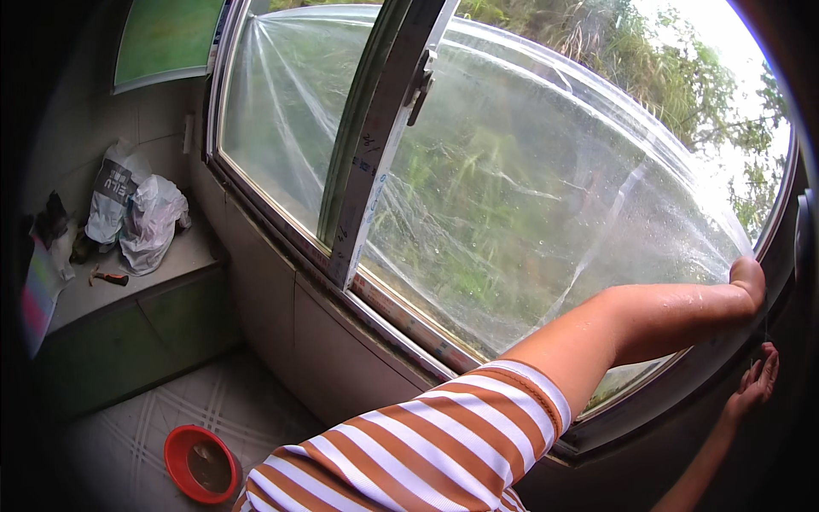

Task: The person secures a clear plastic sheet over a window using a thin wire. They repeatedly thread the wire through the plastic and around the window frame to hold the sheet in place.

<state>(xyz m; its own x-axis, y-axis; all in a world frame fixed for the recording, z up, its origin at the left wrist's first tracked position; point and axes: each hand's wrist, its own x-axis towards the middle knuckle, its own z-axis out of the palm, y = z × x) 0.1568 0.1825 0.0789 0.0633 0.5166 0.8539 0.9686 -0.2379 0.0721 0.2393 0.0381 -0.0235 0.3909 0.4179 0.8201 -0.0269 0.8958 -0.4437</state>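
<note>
So the left arm is stretching across the window from a striped sleeve (418,439), elbow bending a little, forearm running out nearly level to the right. The left hand (747,277) is cocking upward at the wrist, right by the bunched end of the clear plastic sheet (512,188). Its fingers are out of sight, so I can't tell if it's gripping anything. The sheet itself is spreading across behind the window frame (368,183), wrinkling toward that hand.

The right hand (755,384) is hanging lower down, forearm angling up from the bottom corner, fingers curling loosely. A thin string (766,322) seems to be running down near it, but I can't tell if it's pinching that. A red basin (177,469) is sitting on the floor, well apart.
</note>
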